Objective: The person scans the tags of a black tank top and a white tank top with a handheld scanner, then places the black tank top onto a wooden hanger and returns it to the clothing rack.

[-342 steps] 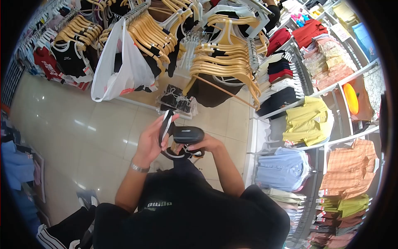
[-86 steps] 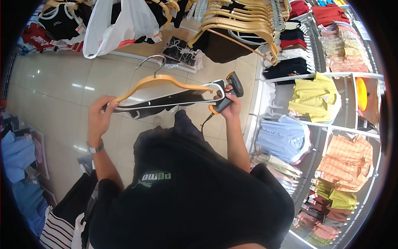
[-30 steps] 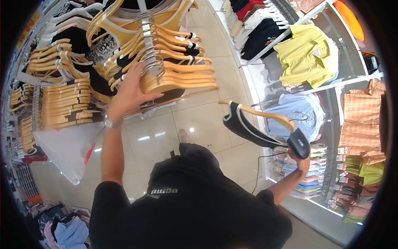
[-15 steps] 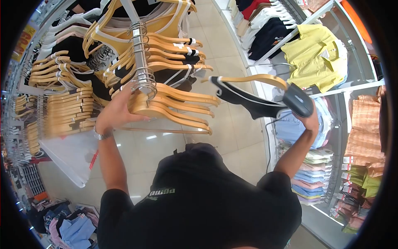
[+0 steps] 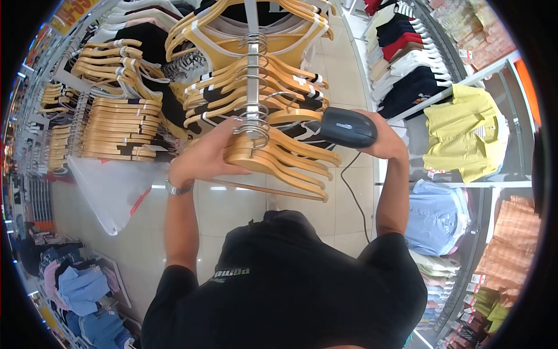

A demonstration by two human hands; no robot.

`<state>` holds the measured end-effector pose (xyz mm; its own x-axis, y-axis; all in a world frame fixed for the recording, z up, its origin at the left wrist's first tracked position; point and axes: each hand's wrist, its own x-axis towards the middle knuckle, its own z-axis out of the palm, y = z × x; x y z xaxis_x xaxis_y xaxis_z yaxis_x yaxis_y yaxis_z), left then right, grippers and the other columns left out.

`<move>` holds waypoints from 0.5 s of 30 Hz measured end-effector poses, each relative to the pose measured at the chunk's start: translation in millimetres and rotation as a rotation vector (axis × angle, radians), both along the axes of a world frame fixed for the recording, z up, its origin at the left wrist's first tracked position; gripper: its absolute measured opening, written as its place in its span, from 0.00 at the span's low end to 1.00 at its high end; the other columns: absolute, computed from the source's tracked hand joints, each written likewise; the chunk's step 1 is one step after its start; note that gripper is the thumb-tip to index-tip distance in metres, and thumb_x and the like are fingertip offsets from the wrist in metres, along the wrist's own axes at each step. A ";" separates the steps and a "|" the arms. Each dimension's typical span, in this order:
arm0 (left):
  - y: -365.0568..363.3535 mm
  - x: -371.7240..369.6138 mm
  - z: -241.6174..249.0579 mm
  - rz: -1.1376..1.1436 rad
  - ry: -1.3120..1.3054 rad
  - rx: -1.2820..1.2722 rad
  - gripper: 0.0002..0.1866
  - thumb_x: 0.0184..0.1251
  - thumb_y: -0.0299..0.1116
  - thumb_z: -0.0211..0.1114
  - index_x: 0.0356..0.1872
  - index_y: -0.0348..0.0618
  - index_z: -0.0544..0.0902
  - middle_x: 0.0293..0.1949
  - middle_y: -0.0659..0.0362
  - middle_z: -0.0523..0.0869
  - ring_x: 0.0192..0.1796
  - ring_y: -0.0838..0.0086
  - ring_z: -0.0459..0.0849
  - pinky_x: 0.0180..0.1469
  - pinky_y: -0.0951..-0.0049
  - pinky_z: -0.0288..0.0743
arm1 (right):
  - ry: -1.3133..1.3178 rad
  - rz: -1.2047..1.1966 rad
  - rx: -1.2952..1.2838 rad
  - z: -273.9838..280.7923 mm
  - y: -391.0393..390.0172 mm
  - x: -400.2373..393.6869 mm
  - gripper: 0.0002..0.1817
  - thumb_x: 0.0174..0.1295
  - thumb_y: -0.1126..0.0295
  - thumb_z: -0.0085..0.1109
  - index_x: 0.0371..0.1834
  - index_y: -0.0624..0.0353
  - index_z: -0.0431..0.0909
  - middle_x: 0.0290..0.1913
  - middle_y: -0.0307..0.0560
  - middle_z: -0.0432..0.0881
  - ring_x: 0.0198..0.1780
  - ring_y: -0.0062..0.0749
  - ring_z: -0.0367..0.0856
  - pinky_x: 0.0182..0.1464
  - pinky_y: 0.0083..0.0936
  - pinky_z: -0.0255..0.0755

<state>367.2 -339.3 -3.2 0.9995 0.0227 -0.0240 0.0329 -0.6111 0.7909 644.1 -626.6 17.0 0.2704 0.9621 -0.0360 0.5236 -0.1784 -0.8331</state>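
**Scanner (image 5: 349,127) near the rail (image 5: 253,90)**

Left hand (image 5: 204,156): grip curled around wooden hangers (image 5: 279,166) hooked on the rail. Right hand (image 5: 386,137): grip closed on the scanner; just left of that grip, a single hanger (image 5: 295,115) extends toward the rail.

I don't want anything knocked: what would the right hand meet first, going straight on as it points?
Beyond the scanner and hanger it holds, the right hand would probably meet the rail first; depth is unclear here, so it might pass above.
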 end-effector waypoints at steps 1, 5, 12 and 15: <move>-0.2 -0.7 -2.0 -0.006 -0.027 0.011 0.52 0.46 0.37 0.85 0.73 0.38 0.65 0.68 0.50 0.73 0.70 0.62 0.71 0.73 0.66 0.63 | 0.026 0.002 -0.006 -0.6 9.1 -2.3 0.32 0.37 0.82 0.65 0.54 0.67 0.78 0.43 0.52 0.85 0.44 0.35 0.81 0.54 0.29 0.74; -3.5 -1.8 3.7 0.020 0.037 0.020 0.54 0.47 0.42 0.85 0.74 0.36 0.62 0.69 0.48 0.72 0.71 0.59 0.70 0.73 0.66 0.63 | 0.126 0.047 0.011 -13.5 34.8 -6.9 0.34 0.38 0.81 0.67 0.57 0.67 0.78 0.46 0.50 0.85 0.47 0.33 0.80 0.57 0.27 0.73; -4.0 -2.5 2.7 0.018 0.048 0.019 0.54 0.48 0.44 0.84 0.74 0.35 0.61 0.71 0.44 0.69 0.72 0.55 0.68 0.74 0.63 0.61 | 0.248 0.058 0.005 -59.5 49.3 -7.9 0.33 0.41 0.81 0.68 0.59 0.66 0.77 0.47 0.47 0.85 0.47 0.29 0.79 0.58 0.27 0.73; -3.4 -3.5 -3.1 0.024 -0.002 0.059 0.55 0.49 0.43 0.83 0.75 0.35 0.60 0.72 0.44 0.68 0.74 0.54 0.66 0.76 0.63 0.58 | 0.262 0.075 0.003 -70.1 51.5 -11.3 0.32 0.43 0.79 0.68 0.58 0.66 0.77 0.47 0.46 0.85 0.47 0.28 0.79 0.58 0.26 0.73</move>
